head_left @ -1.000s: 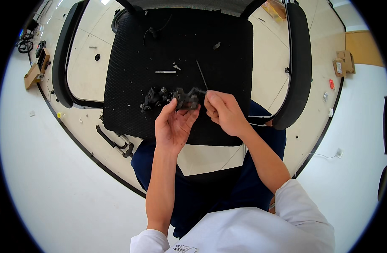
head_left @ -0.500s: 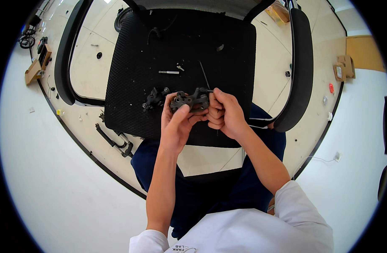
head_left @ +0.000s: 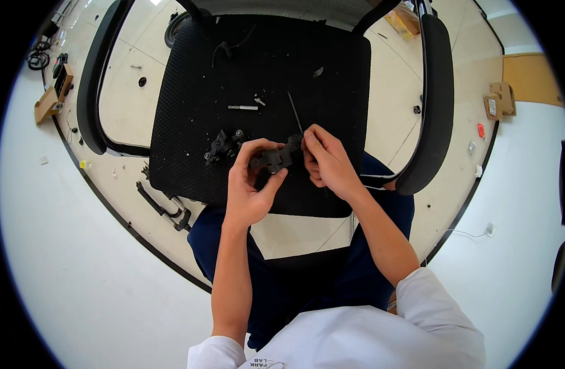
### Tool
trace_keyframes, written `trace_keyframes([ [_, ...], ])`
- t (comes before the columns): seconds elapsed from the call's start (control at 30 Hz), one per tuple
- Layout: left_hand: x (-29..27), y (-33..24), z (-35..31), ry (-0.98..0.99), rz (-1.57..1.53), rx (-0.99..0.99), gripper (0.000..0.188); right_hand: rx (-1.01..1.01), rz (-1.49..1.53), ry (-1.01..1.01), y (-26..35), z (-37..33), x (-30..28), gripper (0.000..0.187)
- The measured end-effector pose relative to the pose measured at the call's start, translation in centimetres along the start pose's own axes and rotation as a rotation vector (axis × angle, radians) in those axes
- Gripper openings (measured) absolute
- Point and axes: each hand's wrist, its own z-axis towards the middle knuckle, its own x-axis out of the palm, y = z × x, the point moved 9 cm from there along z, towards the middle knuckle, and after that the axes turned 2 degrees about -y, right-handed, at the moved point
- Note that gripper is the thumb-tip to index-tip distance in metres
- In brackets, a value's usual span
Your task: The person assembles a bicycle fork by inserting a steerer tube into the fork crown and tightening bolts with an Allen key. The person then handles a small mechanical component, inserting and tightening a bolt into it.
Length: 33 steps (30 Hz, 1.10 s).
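A dark metal bracket-like part (head_left: 274,161) with holes is held above the chair seat. My left hand (head_left: 250,190) is closed round its left side, thumb at the near edge and fingers over the far side. My right hand (head_left: 333,165) pinches at the part's right end; what sits between its fingertips is hidden. A thin black rod (head_left: 294,111) slants across the seat and runs behind my right hand. Left of my left hand lies a similar dark mechanical part (head_left: 222,147). Farther away are a slim silver bit-like rod (head_left: 243,108) and a small silver bolt (head_left: 259,101).
The black chair seat (head_left: 178,123) stands between two armrests, the left (head_left: 98,80) and the right (head_left: 439,104). A dark piece with a wire (head_left: 227,50) lies at its far side. Black tubular parts (head_left: 165,206) lie on the floor at left, and cardboard boxes (head_left: 501,101) at right.
The bracket-like part has been turned over in my left hand, showing a different face. My left fingers have shifted over its far side. My right hand stays at its right end, slightly turned.
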Motion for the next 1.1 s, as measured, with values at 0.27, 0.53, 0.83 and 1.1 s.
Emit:
trace_keyframes([
  [0.27,-0.2,0.7,0.2,0.008,0.117,-0.109,0.047,-0.056,-0.092,-0.055,-0.1,0.7,-0.5,0.025],
  [0.53,0.7,2.4,-0.2,-0.037,-0.374,-0.233,0.043,-0.674,-0.324,-0.418,4.0,-1.8,-0.5,0.018],
  [0.83,-0.8,2.8,-0.1,-0.08,-0.762,-0.296,0.04,-0.346,0.125,-0.097,2.7,-0.3,-1.6,0.016],
  [1.1,-0.6,2.3,0.2,-0.04,-0.405,-0.286,0.04,-0.232,-0.051,-0.066,2.0,0.4,-0.5,0.018],
])
